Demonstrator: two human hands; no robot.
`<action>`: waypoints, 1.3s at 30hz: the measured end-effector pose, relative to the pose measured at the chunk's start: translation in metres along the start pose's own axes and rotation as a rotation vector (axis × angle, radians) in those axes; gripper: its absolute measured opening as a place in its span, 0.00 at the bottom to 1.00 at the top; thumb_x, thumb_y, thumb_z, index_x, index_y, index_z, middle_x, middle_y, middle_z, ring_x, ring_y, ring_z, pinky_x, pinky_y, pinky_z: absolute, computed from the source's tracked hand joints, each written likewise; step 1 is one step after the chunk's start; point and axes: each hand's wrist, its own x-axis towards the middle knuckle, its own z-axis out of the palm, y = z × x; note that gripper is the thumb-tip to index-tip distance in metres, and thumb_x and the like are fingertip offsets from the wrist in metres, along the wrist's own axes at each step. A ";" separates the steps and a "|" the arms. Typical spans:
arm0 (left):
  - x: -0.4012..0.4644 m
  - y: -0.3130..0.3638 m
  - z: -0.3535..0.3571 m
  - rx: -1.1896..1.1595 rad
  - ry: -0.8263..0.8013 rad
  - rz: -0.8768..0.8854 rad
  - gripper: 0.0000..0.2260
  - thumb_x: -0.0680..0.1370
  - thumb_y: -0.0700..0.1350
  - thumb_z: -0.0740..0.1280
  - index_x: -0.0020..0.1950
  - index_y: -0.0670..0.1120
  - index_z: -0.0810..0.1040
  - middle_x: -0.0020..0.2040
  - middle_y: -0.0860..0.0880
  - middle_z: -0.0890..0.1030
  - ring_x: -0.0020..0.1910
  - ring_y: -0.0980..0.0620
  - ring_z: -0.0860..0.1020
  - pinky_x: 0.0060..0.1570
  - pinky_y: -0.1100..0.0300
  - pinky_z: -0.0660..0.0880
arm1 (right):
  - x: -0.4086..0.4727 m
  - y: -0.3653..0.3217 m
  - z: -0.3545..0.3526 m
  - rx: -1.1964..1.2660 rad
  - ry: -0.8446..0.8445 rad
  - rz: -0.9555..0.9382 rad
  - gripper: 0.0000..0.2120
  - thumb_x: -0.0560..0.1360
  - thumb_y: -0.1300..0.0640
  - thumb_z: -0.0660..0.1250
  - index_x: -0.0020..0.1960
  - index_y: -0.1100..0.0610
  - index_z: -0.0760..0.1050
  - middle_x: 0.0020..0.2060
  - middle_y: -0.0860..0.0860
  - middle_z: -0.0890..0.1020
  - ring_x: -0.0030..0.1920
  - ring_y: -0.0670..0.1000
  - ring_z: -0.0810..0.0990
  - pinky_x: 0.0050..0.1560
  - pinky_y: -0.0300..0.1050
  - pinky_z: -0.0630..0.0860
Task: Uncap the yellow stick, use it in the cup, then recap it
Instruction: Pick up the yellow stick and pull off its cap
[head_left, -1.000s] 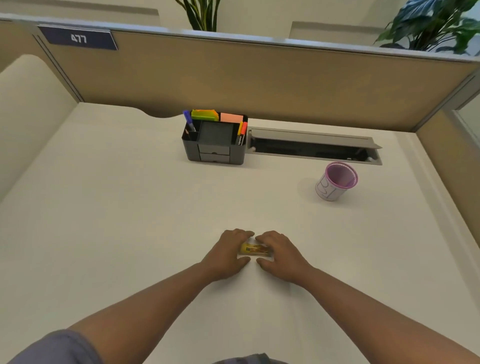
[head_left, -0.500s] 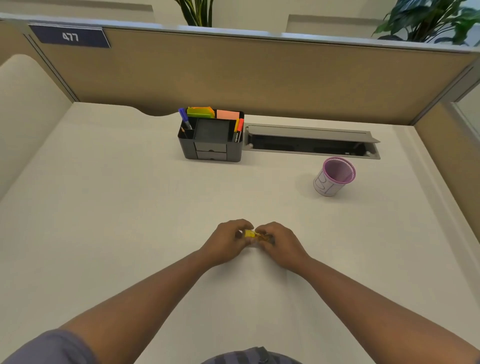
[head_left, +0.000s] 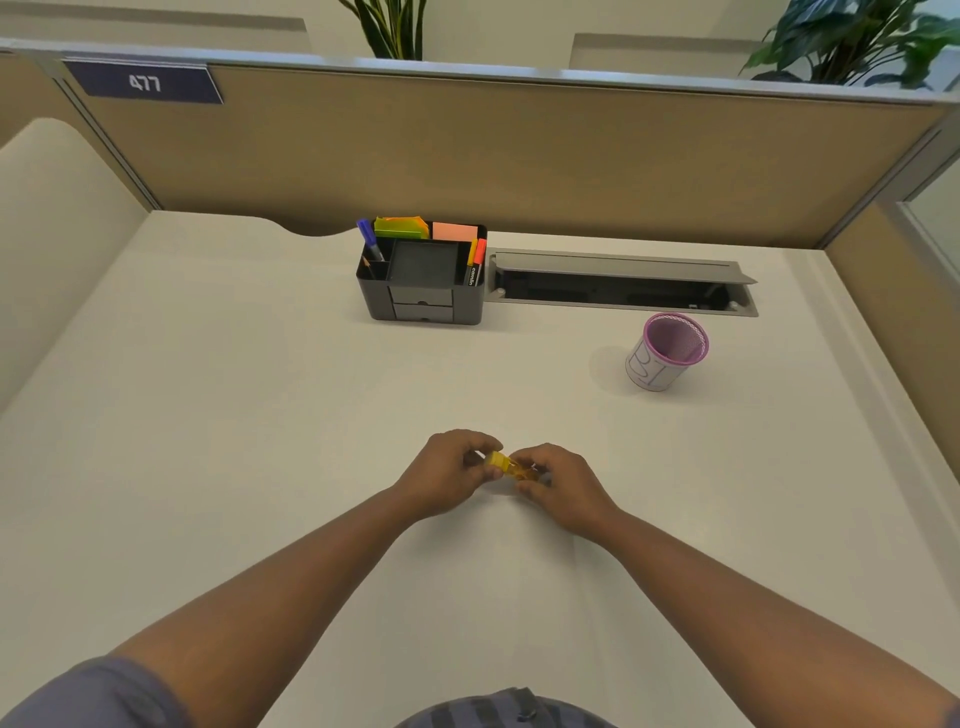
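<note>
The yellow stick (head_left: 506, 465) is short and stubby, a small tube held crosswise between both hands just above the desk (head_left: 234, 415), near the middle of the view. Its left end is a paler, brighter yellow with a rounded shoulder; its right part is a deeper amber-orange and looks slightly glossy. Whether those 2 tones are cap and body, and whether they have begun to part, cannot be told, since fingers cover most of it.

The left hand (head_left: 447, 475) closes on the pale end, fingers curled over the top and thumb below. The right hand (head_left: 563, 486) pinches the amber end from 3 o'clock of the stick, fingertips tight around it. Both grips are nearly fully closed, with only the stick's width between the digits.

The cup (head_left: 667, 351) stands upright at about 2 o'clock from the hands, well apart from them. It has a pink mesh inside and rim, and a white outer wrap with blue line marks. At 12 o'clock from the hands sits a dark grey desk organiser (head_left: 423, 280) holding pens and coloured sticky notes; just beside it, at its 3 o'clock, is an open cable tray (head_left: 623, 286) set into the desk. A panel sign (head_left: 143, 82) at 10 o'clock reads 477.
</note>
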 end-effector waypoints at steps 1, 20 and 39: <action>0.000 0.000 0.000 0.003 0.006 -0.002 0.11 0.75 0.43 0.75 0.56 0.53 0.84 0.47 0.58 0.83 0.44 0.66 0.80 0.44 0.73 0.74 | 0.000 0.000 0.000 0.000 -0.005 0.001 0.14 0.76 0.56 0.72 0.61 0.48 0.81 0.54 0.46 0.83 0.54 0.48 0.80 0.57 0.48 0.77; -0.003 0.010 -0.005 0.014 0.011 0.025 0.11 0.73 0.36 0.76 0.53 0.46 0.85 0.46 0.54 0.84 0.46 0.60 0.83 0.51 0.64 0.80 | -0.005 0.000 0.000 0.084 0.015 0.040 0.13 0.73 0.58 0.76 0.57 0.49 0.85 0.49 0.43 0.87 0.51 0.45 0.83 0.55 0.44 0.78; -0.005 0.014 -0.011 -0.250 -0.045 -0.110 0.08 0.76 0.35 0.71 0.53 0.44 0.78 0.54 0.43 0.85 0.54 0.44 0.85 0.59 0.43 0.79 | -0.005 0.002 -0.001 0.219 0.046 0.091 0.13 0.72 0.62 0.76 0.56 0.53 0.83 0.50 0.49 0.87 0.49 0.48 0.85 0.52 0.40 0.79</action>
